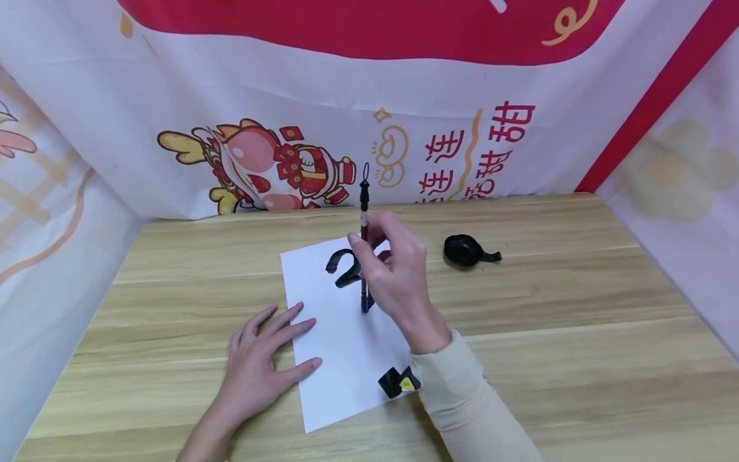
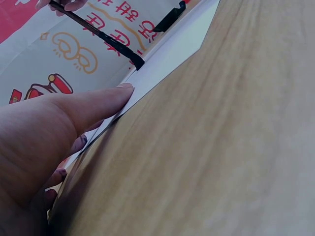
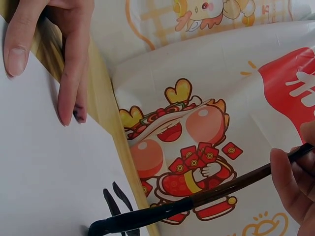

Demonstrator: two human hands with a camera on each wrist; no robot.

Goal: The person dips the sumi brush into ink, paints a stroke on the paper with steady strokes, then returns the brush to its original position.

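My right hand (image 1: 397, 273) pinches a dark ink brush (image 1: 364, 215) by its shaft and holds it nearly upright. The brush's black bristles (image 3: 113, 224) touch a white sheet of paper (image 1: 335, 359). Curved black ink strokes (image 1: 349, 277) mark the sheet's upper part, partly hidden behind the brush and right hand. My left hand (image 1: 254, 369) lies with fingers spread across the sheet's left edge, the fingertips resting on the paper. In the left wrist view, the thumb (image 2: 106, 101) presses near the paper's edge.
Right of the paper, a small black dish with a stubby handle (image 1: 464, 251) sits on the wooden table (image 1: 554, 359). A black object with a yellow label (image 1: 390, 383) lies on the paper's lower right corner, partly behind the sleeve. Printed cloth (image 1: 346, 83) hangs behind the table.
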